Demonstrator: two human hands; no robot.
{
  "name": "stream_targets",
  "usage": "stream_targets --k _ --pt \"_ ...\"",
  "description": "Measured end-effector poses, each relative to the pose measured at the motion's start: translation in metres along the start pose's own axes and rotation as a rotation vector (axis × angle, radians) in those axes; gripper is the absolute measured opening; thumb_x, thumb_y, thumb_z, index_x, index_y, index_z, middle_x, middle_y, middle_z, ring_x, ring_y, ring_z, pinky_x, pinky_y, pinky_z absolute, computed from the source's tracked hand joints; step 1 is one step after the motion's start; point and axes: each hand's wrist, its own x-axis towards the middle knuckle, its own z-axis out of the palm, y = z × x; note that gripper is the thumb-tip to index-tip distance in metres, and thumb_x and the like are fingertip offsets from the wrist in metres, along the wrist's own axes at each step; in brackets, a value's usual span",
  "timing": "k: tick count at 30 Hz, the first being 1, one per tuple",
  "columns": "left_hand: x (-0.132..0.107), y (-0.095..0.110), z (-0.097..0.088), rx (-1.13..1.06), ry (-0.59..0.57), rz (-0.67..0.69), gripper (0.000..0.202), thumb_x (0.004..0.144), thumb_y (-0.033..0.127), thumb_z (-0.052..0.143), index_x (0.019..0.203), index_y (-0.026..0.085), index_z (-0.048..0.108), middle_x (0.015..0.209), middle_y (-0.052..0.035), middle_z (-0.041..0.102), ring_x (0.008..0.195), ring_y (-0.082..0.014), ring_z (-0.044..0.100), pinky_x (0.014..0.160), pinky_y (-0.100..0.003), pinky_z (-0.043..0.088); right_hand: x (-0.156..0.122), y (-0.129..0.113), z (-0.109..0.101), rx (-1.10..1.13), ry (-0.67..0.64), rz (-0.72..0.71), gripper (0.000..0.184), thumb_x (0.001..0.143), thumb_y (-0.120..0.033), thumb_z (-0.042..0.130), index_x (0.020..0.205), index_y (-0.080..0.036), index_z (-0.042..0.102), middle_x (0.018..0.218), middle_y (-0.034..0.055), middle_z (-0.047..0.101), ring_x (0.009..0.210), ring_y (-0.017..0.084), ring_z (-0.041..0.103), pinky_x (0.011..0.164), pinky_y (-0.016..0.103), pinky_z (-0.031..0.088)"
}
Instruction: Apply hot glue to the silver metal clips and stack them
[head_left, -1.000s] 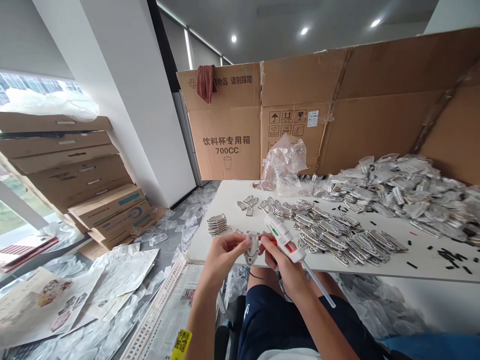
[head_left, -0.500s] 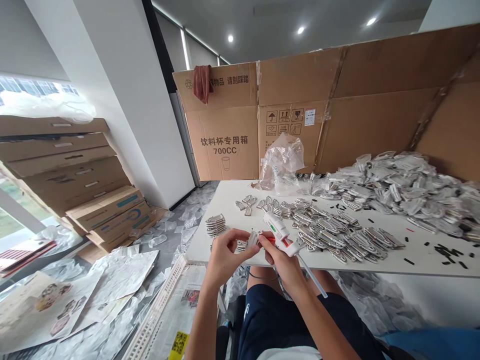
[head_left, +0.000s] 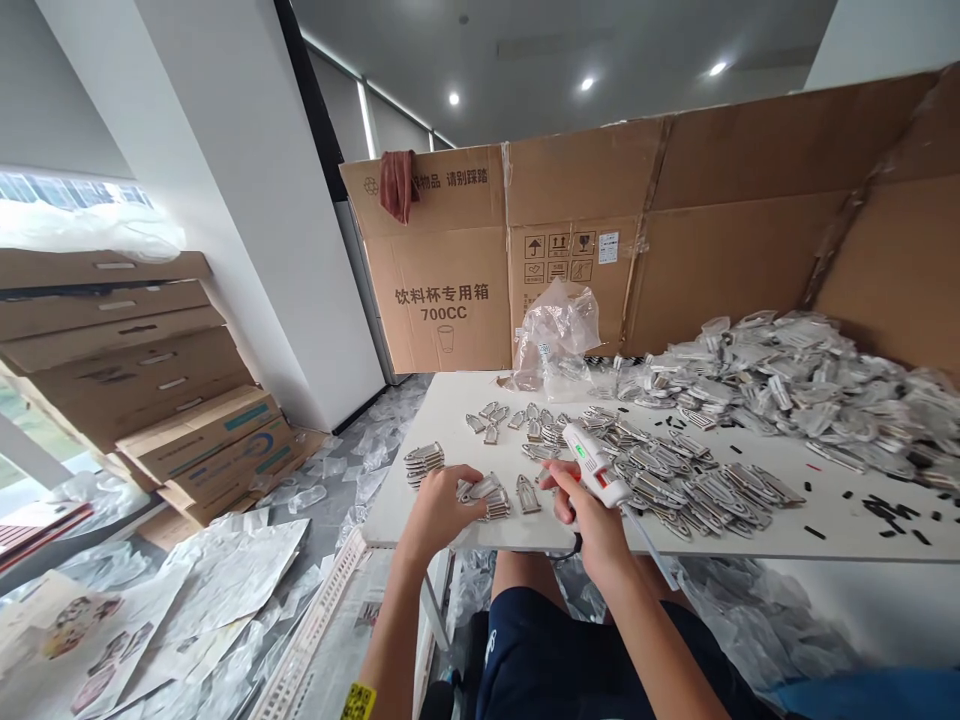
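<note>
My right hand (head_left: 596,515) is closed around a white hot glue gun (head_left: 592,465), its nozzle towards the left and a clear glue stick trailing from its rear. On the left, my left hand (head_left: 439,510) curls its thumb and fingers around a small silver metal piece (head_left: 471,490), partly hidden by the fingers, over a low pile of like pieces (head_left: 496,500). A single pointed, frame-like metal piece (head_left: 528,494) lies flat between the hands. Just behind my left hand stands a neat stack of metal pieces (head_left: 424,460).
A heap of bare metal pieces (head_left: 697,480) lies right of the glue gun. Behind it rises a big mound of plastic-wrapped pieces (head_left: 810,370). Small black strips (head_left: 892,510) are scattered at right. Cardboard walls (head_left: 450,250) enclose the white table (head_left: 442,395) at the back.
My hands have moved apart. The left has carried a metal piece to the pile at its left; the right has drawn the glue gun to the right. One piece now shows between them.
</note>
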Motion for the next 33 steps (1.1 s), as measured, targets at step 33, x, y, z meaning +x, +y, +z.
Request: stream_targets --k 33 --pt "-0.014 0.052 0.047 0.221 -0.068 0.148 0.021 0.105 0.021 0.059 0.119 0.023 0.075 0.117 -0.0077 0.080 0.111 -0.0289 0.075 0.095 -0.040 0.055 0.002 -0.003 -0.006 0.057 0.011 -0.001 0.038 0.077 -0.054 0.087 0.093 -0.020 0.079 0.073 0.0011 0.070 0.045 0.007 0.038 0.046 0.028 0.029"
